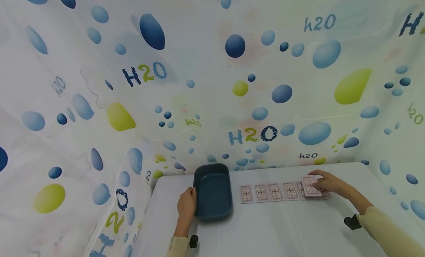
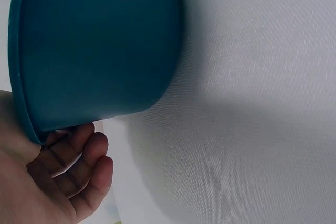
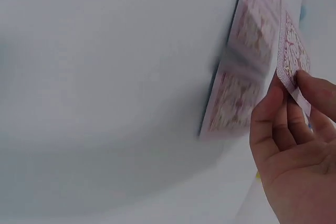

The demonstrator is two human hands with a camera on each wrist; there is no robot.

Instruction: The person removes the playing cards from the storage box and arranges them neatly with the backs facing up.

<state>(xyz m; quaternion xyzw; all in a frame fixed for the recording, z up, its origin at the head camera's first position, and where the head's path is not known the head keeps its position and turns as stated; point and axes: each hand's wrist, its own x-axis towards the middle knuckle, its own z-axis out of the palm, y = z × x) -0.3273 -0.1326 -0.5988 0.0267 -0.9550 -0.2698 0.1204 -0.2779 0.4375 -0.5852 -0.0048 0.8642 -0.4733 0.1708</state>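
Observation:
A deep, dark teal plastic bin [image 1: 214,190] stands on the table with its long side running away from me. My left hand [image 1: 187,203] grips its left rim. In the left wrist view, the fingers [image 2: 94,179] curl beneath the lip of the bin. My right hand [image 1: 332,184] pinches one playing card [image 1: 310,186], which shows a red-patterned back. It is held above the right end of a row of playing cards [image 1: 275,192] lying face down. In the right wrist view the raised card [image 3: 294,51] stands tilted between thumb and fingers, near the last card [image 3: 233,103].
A white cloth covers the table [image 1: 265,231]. Behind and beside it hangs a white curtain [image 1: 206,102] with blue and green drops and H2O lettering. The row of cards lies to the right of the bin, a small gap apart.

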